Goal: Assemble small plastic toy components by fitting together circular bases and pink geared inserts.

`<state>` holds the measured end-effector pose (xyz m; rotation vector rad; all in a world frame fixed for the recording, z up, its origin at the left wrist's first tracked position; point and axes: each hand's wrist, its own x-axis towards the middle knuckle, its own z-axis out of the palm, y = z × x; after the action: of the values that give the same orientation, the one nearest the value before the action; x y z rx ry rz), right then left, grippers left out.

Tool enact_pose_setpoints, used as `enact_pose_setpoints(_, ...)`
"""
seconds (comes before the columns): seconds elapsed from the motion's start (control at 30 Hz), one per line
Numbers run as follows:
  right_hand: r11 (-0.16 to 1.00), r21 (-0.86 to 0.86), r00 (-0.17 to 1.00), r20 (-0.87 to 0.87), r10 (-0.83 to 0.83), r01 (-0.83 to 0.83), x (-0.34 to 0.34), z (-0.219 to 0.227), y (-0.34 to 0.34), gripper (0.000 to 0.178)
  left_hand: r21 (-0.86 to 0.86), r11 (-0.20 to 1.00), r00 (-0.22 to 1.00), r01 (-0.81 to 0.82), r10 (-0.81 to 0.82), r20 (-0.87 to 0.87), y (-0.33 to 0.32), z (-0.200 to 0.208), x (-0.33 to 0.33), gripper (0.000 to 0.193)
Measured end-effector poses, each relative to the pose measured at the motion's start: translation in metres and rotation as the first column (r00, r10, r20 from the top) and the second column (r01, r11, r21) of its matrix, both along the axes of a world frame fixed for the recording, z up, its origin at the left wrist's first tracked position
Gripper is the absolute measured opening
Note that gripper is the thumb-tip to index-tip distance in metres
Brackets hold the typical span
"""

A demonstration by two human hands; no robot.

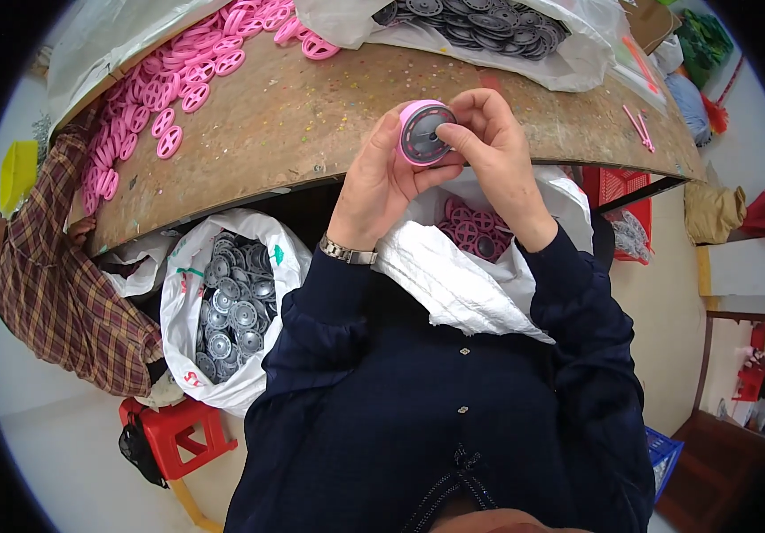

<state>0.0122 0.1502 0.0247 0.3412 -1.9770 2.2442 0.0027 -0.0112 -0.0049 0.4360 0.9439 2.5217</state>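
Observation:
Just over the table's front edge, I hold a small pink wheel with a dark grey disc [425, 135] set in its face. My left hand [374, 182] is closed around its left side and underside. My right hand [496, 155] is closed at its right side, the thumb pressing on the grey disc near the centre. Below my hands an open white sack [440, 275] sits against my lap. Inside it lie pink wheels with dark centres [471, 233], partly hidden by my right wrist.
Pink spoked rings [169, 89] are heaped on the wooden table [311, 115] at the far left. Dark discs [489, 25] lie on white sheeting at the back. A sack of grey discs [236, 311] stands at my left. Beyond it, a person in a plaid shirt [63, 284] sits near a red stool [178, 435].

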Motion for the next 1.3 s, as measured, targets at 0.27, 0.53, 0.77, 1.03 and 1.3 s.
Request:
enact_pose_setpoints(0.27,0.991,0.083,0.993,0.057,0.099,-0.103,-0.002,0.001,0.014,0.027,-0.370,0.916,0.982,-0.154,0.099,-0.163,-0.005,0.003,0.005,0.056)
enact_pose_setpoints(0.53,0.967,0.225,0.993,0.024,0.119,-0.121,0.005,0.001,0.015,0.020,-0.470,0.595,0.695,-0.652,0.222,-0.684,-0.002,-0.002,0.009,0.023)
enact_pose_setpoints(0.77,0.977,0.203,0.997,0.005,0.072,-0.072,0.006,-0.009,0.016,0.018,-0.528,0.552,0.735,-0.645,0.259,-0.627,0.007,0.002,0.016,0.018)
enact_pose_setpoints(1.03,0.992,0.071,0.987,0.126,0.095,-0.104,-0.004,-0.003,0.019,0.022,-0.606,0.715,0.912,-0.348,0.107,-0.396,-0.007,0.013,0.010,0.040)
enact_pose_setpoints(1.3,0.978,0.167,0.991,0.060,0.118,-0.127,0.006,-0.016,0.021,0.022,-0.526,0.725,0.874,-0.445,0.224,-0.430,0.002,0.006,0.020,0.040)
